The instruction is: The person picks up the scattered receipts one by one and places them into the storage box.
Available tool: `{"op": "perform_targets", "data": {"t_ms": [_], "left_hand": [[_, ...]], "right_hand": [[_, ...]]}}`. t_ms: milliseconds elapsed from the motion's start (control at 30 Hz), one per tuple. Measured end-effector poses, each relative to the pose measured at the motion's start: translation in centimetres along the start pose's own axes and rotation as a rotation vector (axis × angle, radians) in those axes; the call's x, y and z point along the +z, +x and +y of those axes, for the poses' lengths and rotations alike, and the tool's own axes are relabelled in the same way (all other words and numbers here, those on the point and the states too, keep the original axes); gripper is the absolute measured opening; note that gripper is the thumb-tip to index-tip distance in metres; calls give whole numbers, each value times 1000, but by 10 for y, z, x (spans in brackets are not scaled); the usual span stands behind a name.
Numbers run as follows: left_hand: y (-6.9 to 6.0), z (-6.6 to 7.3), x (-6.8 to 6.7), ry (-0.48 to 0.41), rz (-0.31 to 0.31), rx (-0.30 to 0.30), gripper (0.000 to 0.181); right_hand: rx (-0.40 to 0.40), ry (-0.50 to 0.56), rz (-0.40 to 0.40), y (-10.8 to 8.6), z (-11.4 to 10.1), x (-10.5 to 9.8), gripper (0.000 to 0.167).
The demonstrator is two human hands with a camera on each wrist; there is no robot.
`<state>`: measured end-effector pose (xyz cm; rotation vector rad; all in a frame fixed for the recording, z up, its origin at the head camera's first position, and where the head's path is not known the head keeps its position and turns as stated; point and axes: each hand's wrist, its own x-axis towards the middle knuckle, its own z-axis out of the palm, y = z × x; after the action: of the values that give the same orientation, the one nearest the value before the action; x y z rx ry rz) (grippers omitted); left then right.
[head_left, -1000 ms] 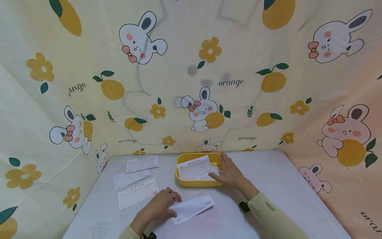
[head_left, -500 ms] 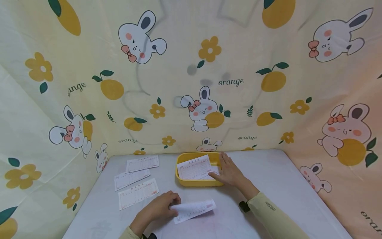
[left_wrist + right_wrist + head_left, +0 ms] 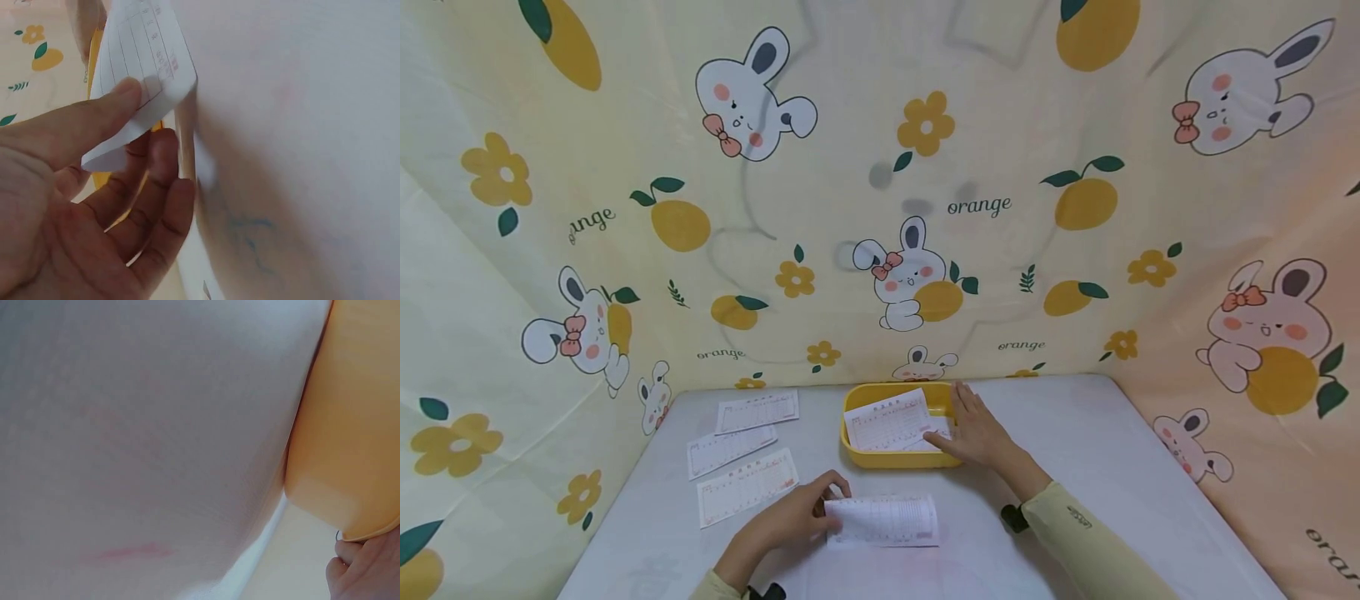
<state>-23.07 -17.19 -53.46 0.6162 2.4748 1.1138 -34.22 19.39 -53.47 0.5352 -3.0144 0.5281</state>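
Observation:
My left hand (image 3: pixel 797 515) pinches the left end of a printed paper slip (image 3: pixel 883 523) just above the table, near its front. In the left wrist view, the thumb presses on the face of the slip (image 3: pixel 147 59), whose edge curls; the other fingers are bent behind and below it. Farther back stands a yellow plastic basket (image 3: pixel 887 460) with printed slips (image 3: pixel 887 421) lying in it. My right hand (image 3: pixel 981 433) rests on the basket's right side, its fingers straight along the rim and its thumb over the inside. In the right wrist view, the basket's wall (image 3: pixel 350 412) hides part of the fingers.
Three more printed slips lie on the white table (image 3: pixel 1075 467) to the left: a back one (image 3: pixel 760 412), a middle one (image 3: pixel 730 450) and a front one (image 3: pixel 748 487). A patterned curtain (image 3: pixel 850 167) hangs right behind the basket and along both sides.
The slip in my left hand has lifted slightly and turned level, its near edge now square to me. The left hand has shifted a little left. My right hand and the basket have stayed put.

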Motion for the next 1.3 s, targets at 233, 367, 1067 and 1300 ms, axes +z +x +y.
{"op": "perform_targets", "data": {"t_ms": [233,367,1067,1300], "left_hand": [[-2,-3,-6,6,112,21,45],[-3,-4,-10,-18,171,11,56],[-7,-4,-23,-114,399,-14,56],[-6,-3,-26,-119,577,-24,21]], "right_hand": [[1,-12,-2,0,0,0,120],[-2,-10,1,0,1,0,120],[0,-7,0,1,1,0,120],[10,1,-10,1,0,0,121]]}}
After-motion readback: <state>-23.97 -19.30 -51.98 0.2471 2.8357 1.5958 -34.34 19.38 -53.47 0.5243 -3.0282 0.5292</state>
